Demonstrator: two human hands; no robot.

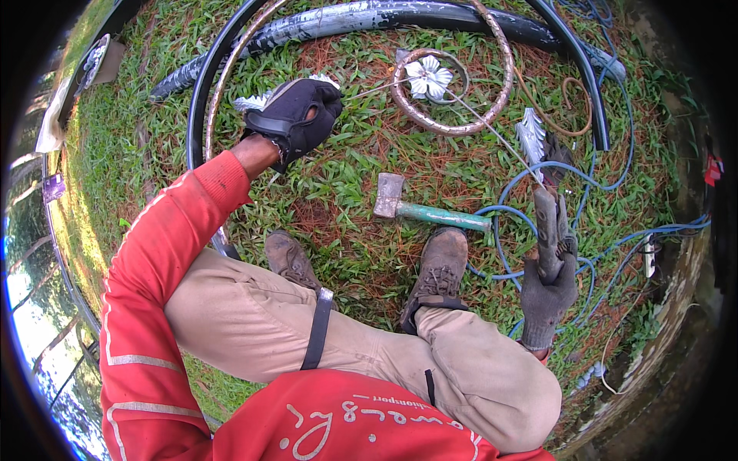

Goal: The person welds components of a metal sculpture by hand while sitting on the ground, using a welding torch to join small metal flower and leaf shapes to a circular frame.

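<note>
My right hand (550,296), in a grey knit glove, grips a worn welding electrode holder (547,234). A long thin electrode (496,134) runs from its jaws up to the metal flower (428,77). That silvery flower sits at the ring-shaped end of a brown metal scroll (450,129). My left hand (296,119), in a black padded glove, is closed over a thin rod (377,88) that reaches to the flower's left side. Silvery leaf metal (252,102) shows behind this fist. Another silvery leaf (530,137) lies right of the scroll.
A hammer with a green handle (442,215) lies on the grass before my boots (438,265). Blue cables (500,230) loop across the right side. A black curved bar (201,100) and a thick weathered pipe (338,24) lie around the scrollwork. A low edge (653,361) borders the right.
</note>
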